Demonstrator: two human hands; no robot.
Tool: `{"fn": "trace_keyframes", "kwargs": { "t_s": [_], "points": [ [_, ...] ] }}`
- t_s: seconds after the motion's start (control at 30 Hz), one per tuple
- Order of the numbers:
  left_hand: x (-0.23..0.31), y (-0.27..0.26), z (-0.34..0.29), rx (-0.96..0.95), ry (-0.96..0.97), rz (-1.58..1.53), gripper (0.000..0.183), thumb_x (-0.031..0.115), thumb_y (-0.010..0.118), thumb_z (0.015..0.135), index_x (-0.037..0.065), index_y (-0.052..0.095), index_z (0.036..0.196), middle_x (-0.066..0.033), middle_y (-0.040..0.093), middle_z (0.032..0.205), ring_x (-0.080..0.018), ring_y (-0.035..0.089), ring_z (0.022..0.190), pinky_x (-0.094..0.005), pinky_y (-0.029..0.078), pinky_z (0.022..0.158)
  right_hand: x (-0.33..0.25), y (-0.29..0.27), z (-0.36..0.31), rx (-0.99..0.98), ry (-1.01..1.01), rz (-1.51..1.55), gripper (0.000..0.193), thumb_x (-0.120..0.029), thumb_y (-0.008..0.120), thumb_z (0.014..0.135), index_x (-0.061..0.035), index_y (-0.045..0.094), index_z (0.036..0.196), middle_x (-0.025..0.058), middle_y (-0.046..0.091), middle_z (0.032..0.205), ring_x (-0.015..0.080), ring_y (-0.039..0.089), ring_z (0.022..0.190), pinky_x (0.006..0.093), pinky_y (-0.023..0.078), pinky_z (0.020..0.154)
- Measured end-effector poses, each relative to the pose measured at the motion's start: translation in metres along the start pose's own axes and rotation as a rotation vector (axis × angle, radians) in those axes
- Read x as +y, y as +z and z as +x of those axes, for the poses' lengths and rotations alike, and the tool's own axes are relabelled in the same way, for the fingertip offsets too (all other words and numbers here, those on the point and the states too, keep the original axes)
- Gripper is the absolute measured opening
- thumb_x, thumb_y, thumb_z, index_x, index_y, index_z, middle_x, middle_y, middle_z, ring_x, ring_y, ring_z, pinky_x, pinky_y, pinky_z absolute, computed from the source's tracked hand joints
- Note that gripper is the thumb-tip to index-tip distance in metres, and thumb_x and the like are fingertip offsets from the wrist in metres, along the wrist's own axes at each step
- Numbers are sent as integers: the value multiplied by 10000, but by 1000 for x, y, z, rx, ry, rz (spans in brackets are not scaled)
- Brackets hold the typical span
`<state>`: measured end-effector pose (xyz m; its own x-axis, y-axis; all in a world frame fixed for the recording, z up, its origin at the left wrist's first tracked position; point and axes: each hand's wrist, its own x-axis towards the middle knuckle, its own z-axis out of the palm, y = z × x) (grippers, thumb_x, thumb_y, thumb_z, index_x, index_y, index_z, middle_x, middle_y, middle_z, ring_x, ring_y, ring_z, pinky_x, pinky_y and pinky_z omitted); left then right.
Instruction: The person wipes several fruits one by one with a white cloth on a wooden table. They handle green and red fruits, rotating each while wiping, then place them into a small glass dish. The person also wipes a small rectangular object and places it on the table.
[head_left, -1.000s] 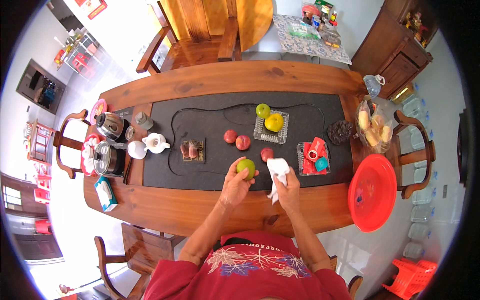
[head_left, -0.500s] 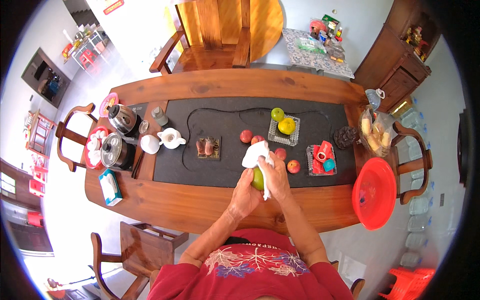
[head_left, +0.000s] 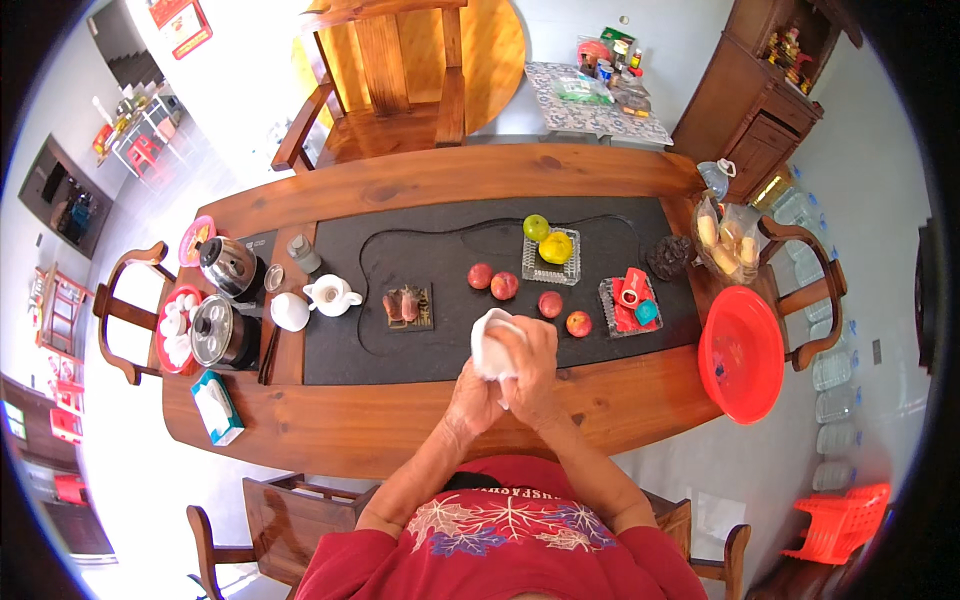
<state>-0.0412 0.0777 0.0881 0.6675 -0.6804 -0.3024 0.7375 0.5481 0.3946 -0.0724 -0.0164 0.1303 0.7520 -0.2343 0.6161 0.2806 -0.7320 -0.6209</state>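
Well, L hand (head_left: 470, 400) & R hand (head_left: 535, 365) clasp 1 white cloth (head_left: 483, 350) above table's (head_left: 330, 425) near side; glass dish (head_left: 545, 272) w/ 1 yellow fruit (head_left: 556, 248), 1 green fruit (head_left: 536, 228) at rim; 4 red fruits (head_left: 505, 286) nearby.

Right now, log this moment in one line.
left hand: touching white cloth | right hand: gripping white cloth | ahead: four reddish fruits | rightward: red basin

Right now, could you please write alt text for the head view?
A right hand holds a white cloth against the left hand, above a wooden table. Four red fruits lie beyond, a red basin to the right.
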Motion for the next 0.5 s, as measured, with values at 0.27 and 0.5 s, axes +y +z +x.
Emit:
{"fn": "trace_keyframes", "kwargs": {
  "t_s": [0.27, 0.5],
  "points": [
    [14, 13, -1, -272, 183, 221, 665, 140, 629, 870, 185, 198, 1375, -80, 425, 1296, -192, 448, 1190, -369, 394, 992, 16, -12, -3, 66, 689, 840, 247, -100, 475, 926, 3, 537, 1142, 71, 567, 944, 135, 554, 894, 259, 442, 802],
    [22, 11, 3, -231, 148, 352, 679, 96, 753, 755, 95, 333, 1290, -77, 546, 1164, -168, 548, 1066, -318, 484, 902, -9, -46, -3, -109, 17, 203, 336, -175, 565, 726, -60, 650, 1030, 149, 510, 1076, 306, 443, 1068, 384, 376, 908]
  ]
}}
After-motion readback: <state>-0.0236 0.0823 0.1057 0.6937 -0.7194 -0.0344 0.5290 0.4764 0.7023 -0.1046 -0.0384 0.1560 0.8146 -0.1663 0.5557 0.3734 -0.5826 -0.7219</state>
